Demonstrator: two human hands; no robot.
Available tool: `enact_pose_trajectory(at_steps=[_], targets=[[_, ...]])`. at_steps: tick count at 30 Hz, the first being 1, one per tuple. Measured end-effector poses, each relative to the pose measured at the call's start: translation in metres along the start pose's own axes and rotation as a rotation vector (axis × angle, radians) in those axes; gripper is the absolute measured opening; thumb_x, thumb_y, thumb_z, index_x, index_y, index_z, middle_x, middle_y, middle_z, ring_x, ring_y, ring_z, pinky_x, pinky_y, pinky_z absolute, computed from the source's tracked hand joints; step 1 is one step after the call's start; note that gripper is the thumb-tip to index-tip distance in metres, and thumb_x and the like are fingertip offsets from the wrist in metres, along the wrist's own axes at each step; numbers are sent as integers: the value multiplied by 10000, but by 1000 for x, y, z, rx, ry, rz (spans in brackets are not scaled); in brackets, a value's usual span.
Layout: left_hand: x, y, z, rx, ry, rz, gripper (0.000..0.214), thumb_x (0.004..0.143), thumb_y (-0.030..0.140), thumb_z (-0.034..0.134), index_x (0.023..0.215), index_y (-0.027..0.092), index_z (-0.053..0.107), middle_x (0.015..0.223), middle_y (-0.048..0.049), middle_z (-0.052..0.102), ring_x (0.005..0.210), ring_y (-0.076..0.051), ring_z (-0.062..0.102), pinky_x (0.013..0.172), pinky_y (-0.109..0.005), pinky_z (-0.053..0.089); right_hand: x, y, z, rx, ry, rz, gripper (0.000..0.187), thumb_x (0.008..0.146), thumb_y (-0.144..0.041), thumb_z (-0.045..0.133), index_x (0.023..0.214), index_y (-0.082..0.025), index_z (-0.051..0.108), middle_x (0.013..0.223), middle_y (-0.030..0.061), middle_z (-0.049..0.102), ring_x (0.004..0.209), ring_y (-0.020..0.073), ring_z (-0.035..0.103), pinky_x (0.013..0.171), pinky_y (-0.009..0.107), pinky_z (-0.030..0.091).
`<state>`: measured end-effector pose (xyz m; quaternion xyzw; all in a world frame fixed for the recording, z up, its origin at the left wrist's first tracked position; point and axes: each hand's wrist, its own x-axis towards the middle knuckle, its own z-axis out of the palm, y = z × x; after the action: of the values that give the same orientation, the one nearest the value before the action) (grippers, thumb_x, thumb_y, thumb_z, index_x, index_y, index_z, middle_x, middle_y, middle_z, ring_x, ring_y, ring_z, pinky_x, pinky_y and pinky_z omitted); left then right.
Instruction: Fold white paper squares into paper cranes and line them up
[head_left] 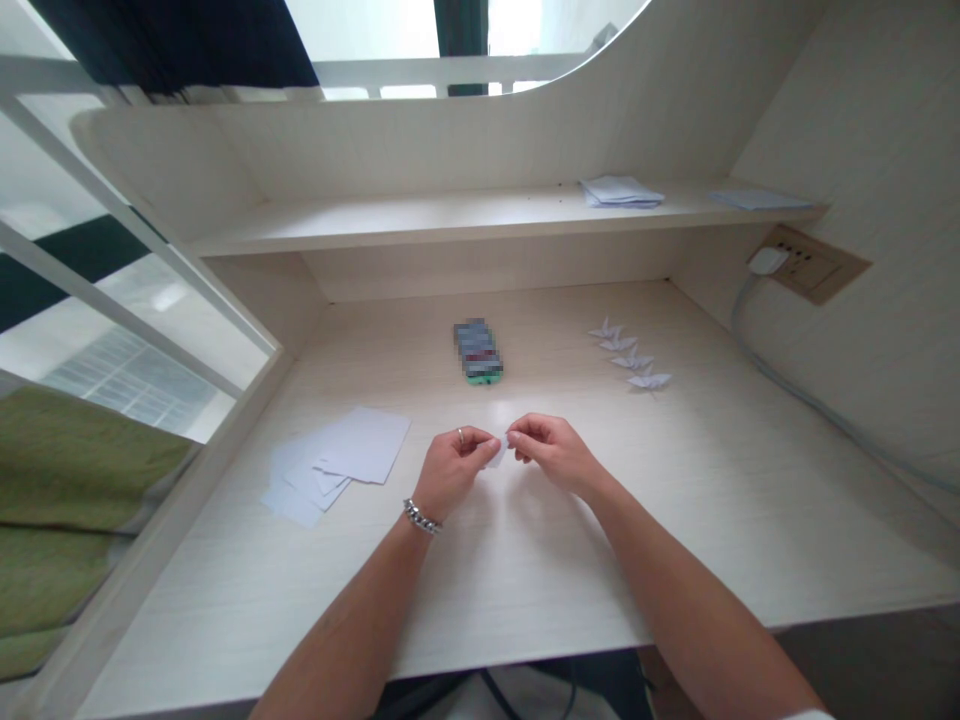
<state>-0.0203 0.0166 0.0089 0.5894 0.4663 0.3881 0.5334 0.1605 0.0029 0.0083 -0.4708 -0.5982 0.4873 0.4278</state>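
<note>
A small piece of folded white paper [498, 453] is between my two hands, just above the desk. My left hand [459, 462], with a ring and a chain bracelet, pinches its left side between thumb and fingers. At the paper's right edge, my right hand [551, 450] is closed in a pinch on it. The fingertips cover much of the paper, so its exact folds cannot be made out. Several folded paper cranes [631, 360] stand in a slanting row at the right back of the desk.
Loose white paper sheets [367, 445] lie overlapping at left. A phone [478, 350] with a blurred screen lies beyond my hands. More paper [621, 192] rests on the shelf [450, 215]. A charger [768, 262] sits in the wall socket, its cable [817, 405] running along the right wall.
</note>
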Motion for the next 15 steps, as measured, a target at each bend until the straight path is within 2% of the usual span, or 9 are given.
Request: enact_pose_trajectory(at_steps=[3,7,12,15], targets=[[-1,1,-2,-29,-18,8,224,727,322,705,821,120,726,700,-49,687,622,-131,591,583,-238,467,2,5,1,90,47,38,187,801,-335,616,783,-154,656,648,6,610,594,129,549,573,255,433],[-3,2,-4,-22,-5,86,324,702,235,723,1010,136,709,781,-48,710,670,-136,625,632,-242,498,4,11,-1,150,78,80,222,809,-372,613,808,-156,658,674,17,632,613,133,574,573,254,446],[-4,1,2,124,32,137,237,746,221,677,966,153,731,836,-63,744,715,-161,670,653,-249,526,6,11,3,162,113,52,270,829,-412,590,809,-151,658,667,23,629,608,136,582,554,252,447],[-4,0,5,157,69,136,228,797,312,644,942,167,743,817,-59,750,693,-166,679,631,-253,540,5,9,8,151,177,32,331,832,-440,578,934,-137,664,691,28,628,603,140,579,546,260,458]])
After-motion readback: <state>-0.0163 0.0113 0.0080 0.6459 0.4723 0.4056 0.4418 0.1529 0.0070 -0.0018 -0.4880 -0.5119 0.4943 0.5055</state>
